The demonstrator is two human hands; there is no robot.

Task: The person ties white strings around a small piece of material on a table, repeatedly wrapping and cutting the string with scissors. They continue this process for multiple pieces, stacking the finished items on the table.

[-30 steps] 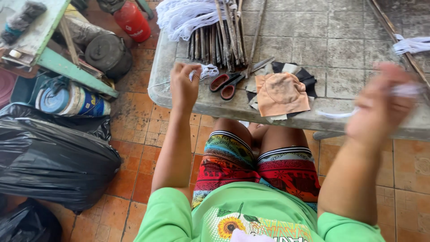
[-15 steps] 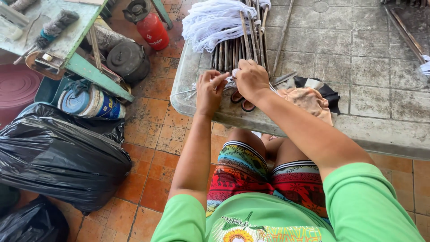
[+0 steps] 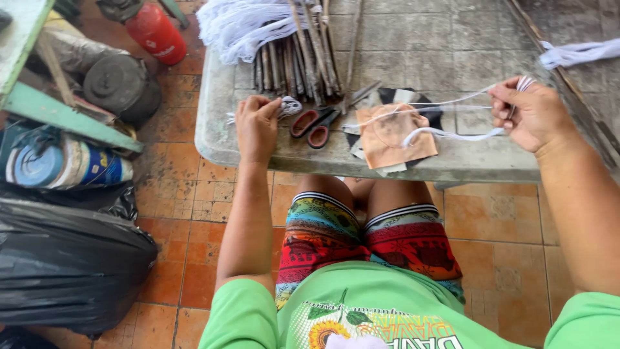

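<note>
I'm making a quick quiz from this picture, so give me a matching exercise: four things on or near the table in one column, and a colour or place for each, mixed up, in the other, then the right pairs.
Things:
1. scissors
2. cylinder
3. cloth piece
4. plastic bag

Descriptions:
A. black, on the floor at the left
B. red handles, lying on the table between the two hands
C. tan, on the table under the white cords
D. red, on the floor beyond the table's left corner

Pairs: 1-B, 2-D, 3-C, 4-A
</note>
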